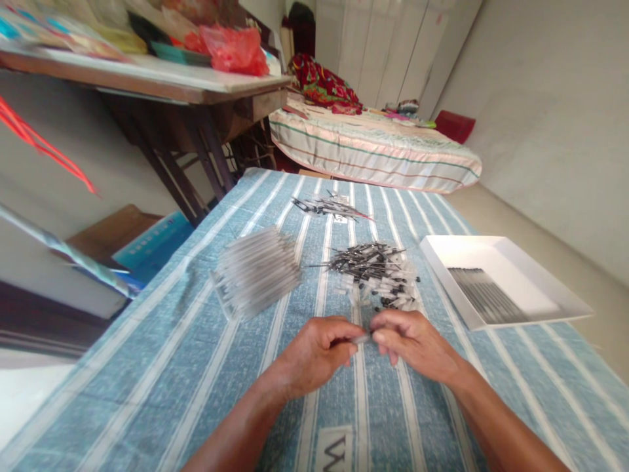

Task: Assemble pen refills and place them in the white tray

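My left hand (pixel 319 354) is closed in a pinch round a short grey, translucent pen part (pixel 362 339), low over the striped cloth. Facing it, my right hand (pixel 415 344) has its fingertips pressed together at the other end of that part, where something dark shows; what exactly they grip is mostly hidden. Just beyond my hands lies a heap of small black and whitish pen pieces (pixel 371 265). To the left, a blurred stack of pale translucent tubes (pixel 258 272), like pen barrels, lies side by side.
A white open box (pixel 535 278) at the right holds a row of grey pens (pixel 486 295). Thin dark and clear sticks (pixel 331 206) lie farther back on the blue striped cloth (pixel 162 373). A cluttered table (pixel 236 82) stands at the left, a bed (pixel 373 144) behind.
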Motion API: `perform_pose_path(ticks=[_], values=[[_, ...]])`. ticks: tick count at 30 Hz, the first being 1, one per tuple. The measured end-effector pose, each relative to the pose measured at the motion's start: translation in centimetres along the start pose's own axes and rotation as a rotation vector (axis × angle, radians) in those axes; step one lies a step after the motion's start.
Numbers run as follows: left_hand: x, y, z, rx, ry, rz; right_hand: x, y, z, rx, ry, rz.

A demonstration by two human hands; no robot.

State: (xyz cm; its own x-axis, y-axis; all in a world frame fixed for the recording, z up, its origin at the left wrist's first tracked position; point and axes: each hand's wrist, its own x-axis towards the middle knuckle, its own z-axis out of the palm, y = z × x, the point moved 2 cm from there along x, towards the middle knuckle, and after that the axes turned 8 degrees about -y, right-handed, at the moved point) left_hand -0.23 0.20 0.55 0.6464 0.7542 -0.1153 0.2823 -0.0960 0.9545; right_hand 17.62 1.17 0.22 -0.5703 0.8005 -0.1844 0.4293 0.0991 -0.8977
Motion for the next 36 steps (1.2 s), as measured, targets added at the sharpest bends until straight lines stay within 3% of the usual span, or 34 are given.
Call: perform_pose_path(ticks=[22, 36], values=[[0.1, -0.1, 0.2, 0.034, -0.004, 0.010, -0.3, 0.3, 0.1, 0.056, 0.015, 0.038], [0.3, 0.1, 0.2, 0.386, 0.140, 0.192, 0.8, 0.8, 1.2, 0.393, 0.079, 0.104]])
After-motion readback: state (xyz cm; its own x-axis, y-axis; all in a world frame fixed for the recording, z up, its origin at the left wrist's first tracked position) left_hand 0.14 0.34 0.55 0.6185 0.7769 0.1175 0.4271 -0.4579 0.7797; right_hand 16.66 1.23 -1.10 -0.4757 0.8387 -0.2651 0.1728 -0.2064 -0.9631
